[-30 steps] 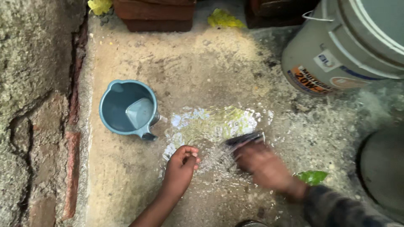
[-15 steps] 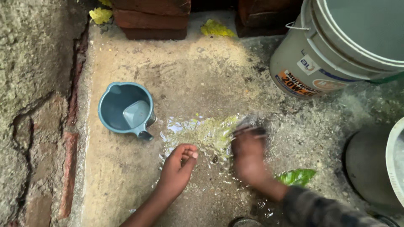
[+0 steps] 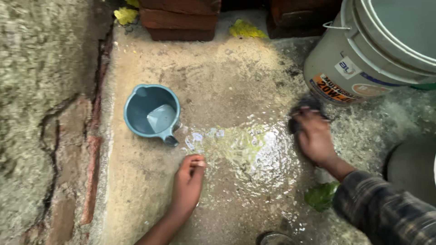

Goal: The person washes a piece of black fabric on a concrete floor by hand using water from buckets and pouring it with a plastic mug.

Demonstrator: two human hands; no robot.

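My right hand (image 3: 314, 136) grips a dark scrubbing pad (image 3: 308, 105) and presses it on the wet concrete floor (image 3: 227, 81), close to the base of a large white bucket (image 3: 363, 54). My left hand (image 3: 188, 181) rests flat on the floor beside a shiny pool of water (image 3: 247, 152), fingers together and holding nothing. A blue plastic mug (image 3: 152, 114) with a little water in it stands just above my left hand.
A rough cracked wall (image 3: 41, 113) runs down the left. Red bricks (image 3: 179, 18) and yellow leaves (image 3: 245, 28) lie at the top. A green leaf (image 3: 321, 196) sits near my right sleeve. A grey round container (image 3: 411, 168) is at the right edge.
My right hand has swept the pad from the middle of the puddle up and right toward the bucket. The water has spread wider. My left hand has barely moved.
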